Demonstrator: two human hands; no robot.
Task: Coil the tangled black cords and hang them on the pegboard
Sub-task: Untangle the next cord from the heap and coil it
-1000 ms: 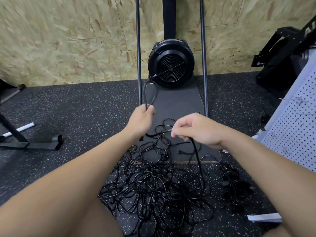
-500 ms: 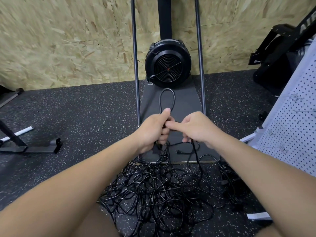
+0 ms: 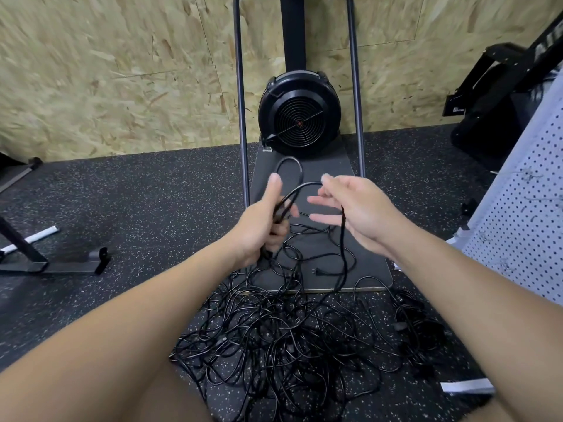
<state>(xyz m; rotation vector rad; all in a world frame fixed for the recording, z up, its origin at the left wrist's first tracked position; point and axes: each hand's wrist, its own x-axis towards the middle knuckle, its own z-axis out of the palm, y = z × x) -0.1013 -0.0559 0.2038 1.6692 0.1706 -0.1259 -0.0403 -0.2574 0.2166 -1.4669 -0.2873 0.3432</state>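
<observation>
A large tangle of black cords (image 3: 292, 339) lies on the speckled floor below my arms. My left hand (image 3: 262, 223) grips a few strands of one black cord (image 3: 294, 169), a loop standing up above its fingers. My right hand (image 3: 350, 208) is a little to the right, fingers spread and relaxed, and the same cord runs over its palm side and hangs down into the pile. The white pegboard (image 3: 524, 226) leans at the right edge.
A black fan-wheel machine (image 3: 298, 117) on a dark base plate (image 3: 304, 166) with two upright bars stands straight ahead against the OSB wall. A black metal stand foot (image 3: 61, 263) lies left. Black equipment (image 3: 493, 102) sits at the far right. A white strip (image 3: 466, 386) lies lower right.
My right hand has pulled away from my left hand to the right and spread its fingers, with the cord stretched between them. My left hand still holds the loop.
</observation>
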